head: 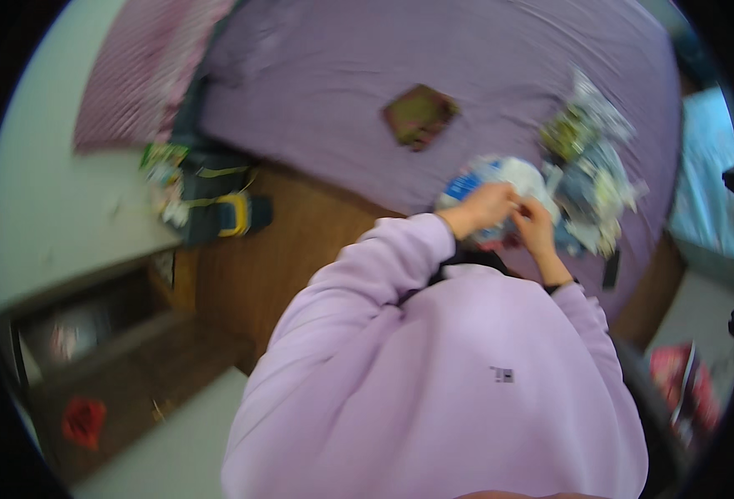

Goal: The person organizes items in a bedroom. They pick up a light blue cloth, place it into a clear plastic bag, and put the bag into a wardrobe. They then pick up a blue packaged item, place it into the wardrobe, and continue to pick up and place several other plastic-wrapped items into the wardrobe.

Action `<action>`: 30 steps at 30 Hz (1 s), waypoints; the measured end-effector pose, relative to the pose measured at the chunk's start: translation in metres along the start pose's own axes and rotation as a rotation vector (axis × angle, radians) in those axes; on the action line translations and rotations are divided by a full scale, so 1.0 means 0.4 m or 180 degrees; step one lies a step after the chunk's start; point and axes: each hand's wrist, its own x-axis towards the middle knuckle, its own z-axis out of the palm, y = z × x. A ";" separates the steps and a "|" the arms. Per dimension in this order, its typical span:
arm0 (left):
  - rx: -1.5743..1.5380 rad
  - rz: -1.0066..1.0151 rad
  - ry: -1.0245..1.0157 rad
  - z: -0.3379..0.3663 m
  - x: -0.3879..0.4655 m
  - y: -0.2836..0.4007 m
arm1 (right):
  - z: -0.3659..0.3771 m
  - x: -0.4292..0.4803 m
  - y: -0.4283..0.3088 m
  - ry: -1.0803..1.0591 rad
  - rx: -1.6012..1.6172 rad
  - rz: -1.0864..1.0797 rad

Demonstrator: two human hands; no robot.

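Observation:
Both my hands meet over a plump white and blue plastic bag (464,183) near the front edge of the bed with a purple sheet (317,100). The fingertips of my left hand (489,204) pinch the bag's upper part. Close beside it, my right hand (534,226) has its bent fingers at the same spot; blur hides whether it grips the plastic. Right of the bag lie several clear plastic bags (592,187) with dark and pale things inside. A folded green and brown cloth (419,117) rests farther back on the sheet.
A dark, flat, oblong object (611,269) lies near the bed's right front edge. At the left, a pink quilted cover (148,75) hangs by a black and yellow object (234,214). A low brown wooden cabinet (148,368) holds a red item (83,421). A red package (684,387) is at the lower right.

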 end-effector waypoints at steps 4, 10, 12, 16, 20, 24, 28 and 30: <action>0.0179 -0.0144 0.0269 -0.043 0.014 0.033 | -0.025 0.049 -0.019 -0.0311 0.0085 -0.0258; 0.0394 -0.0715 0.0716 -0.028 -0.023 0.008 | -0.006 0.054 -0.029 -0.0694 0.0642 -0.0032; 0.0466 -0.0704 0.0676 -0.038 -0.048 -0.011 | 0.012 0.059 -0.038 -0.1097 0.0817 -0.0072; 0.0337 -0.0490 0.0740 -0.047 -0.071 -0.005 | 0.027 0.073 -0.050 -0.0998 0.1386 0.0333; 0.0353 -0.0319 0.0627 -0.069 -0.063 0.027 | 0.018 0.085 -0.039 -0.1050 0.1058 0.0634; 0.0338 -0.0215 0.0615 -0.086 -0.060 0.052 | 0.010 0.092 -0.023 -0.0814 0.1122 0.0163; 0.0252 -0.0274 0.0675 -0.079 -0.058 0.058 | 0.002 0.093 -0.035 -0.0882 0.1523 0.0395; 0.0224 -0.0454 0.0737 -0.069 -0.054 0.053 | -0.003 0.096 -0.051 -0.1048 0.1663 0.0509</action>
